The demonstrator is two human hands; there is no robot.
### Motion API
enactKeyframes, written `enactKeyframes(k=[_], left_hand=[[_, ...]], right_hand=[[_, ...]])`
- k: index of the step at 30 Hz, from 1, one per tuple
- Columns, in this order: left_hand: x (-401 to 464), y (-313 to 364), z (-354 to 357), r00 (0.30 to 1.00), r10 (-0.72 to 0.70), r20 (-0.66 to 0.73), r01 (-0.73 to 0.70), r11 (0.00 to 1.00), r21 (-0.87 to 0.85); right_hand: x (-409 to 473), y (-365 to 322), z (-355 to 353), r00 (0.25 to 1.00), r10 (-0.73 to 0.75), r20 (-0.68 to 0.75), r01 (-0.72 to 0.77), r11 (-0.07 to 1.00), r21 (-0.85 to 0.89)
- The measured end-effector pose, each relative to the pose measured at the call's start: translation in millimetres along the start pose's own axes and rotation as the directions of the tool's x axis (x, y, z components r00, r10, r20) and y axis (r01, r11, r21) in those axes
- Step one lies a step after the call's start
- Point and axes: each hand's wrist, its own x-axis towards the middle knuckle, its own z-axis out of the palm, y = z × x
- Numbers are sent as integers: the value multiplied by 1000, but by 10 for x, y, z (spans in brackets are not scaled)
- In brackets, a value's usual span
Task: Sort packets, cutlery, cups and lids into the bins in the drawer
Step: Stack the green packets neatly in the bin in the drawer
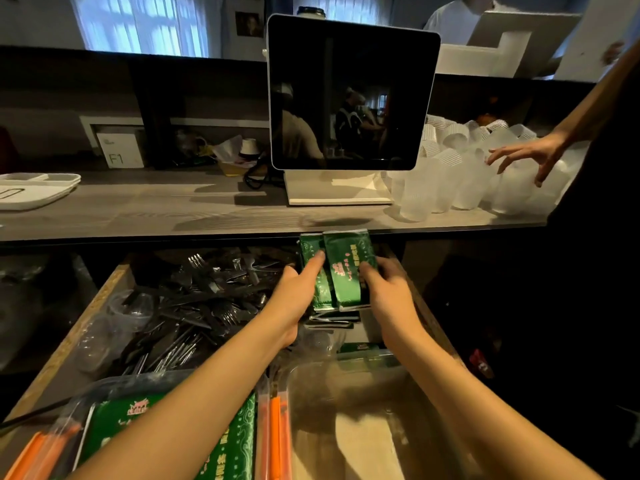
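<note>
Standing on end and leaning slightly away from the person, the green packets run with their long axis from the drawer floor up toward the counter edge, their printed faces turned toward the camera and their top ends just under that edge. The left hand reaches in from the near side with its arm stretched forward, fingers laid along the left packet's face and thumb hidden behind, so it holds the bundle from the left. The right hand mirrors it on the other side, fingers curled round the right edge of the packets, wrist bent slightly inward; both hands grip the same bundle between them. Just below the hands, more flat packets lie stacked in the far right part of the drawer. To the left of the left hand a heap of dark plastic forks and cutlery fills a compartment, with clear lids beside it. Under the left forearm, a clear bin holds more green packets and orange-wrapped items; under the right forearm sits a clear bin whose contents I cannot make out. Beyond the right hand, on the counter, translucent cups crowd together, where another person's hand hovers with fingers spread.
</note>
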Motion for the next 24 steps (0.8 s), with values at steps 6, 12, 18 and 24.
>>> enactKeyframes(k=[6,12,18,24], left_hand=[[59,-85,65,996,58,69,-62,996,60],[41,-42,85,997,12,78,-8,998,-54],[35,-118,94,992,68,108,-67,998,-10],[87,-35,-45,998,53,32,-53,999,-13]], right_hand=[[-49,59,64,995,101,25,-102,993,59],[-93,60,100,973,96,212,-138,971,194],[-61,172,78,947,-10,322,-41,988,151],[126,140,-84,934,88,347,-192,941,278]])
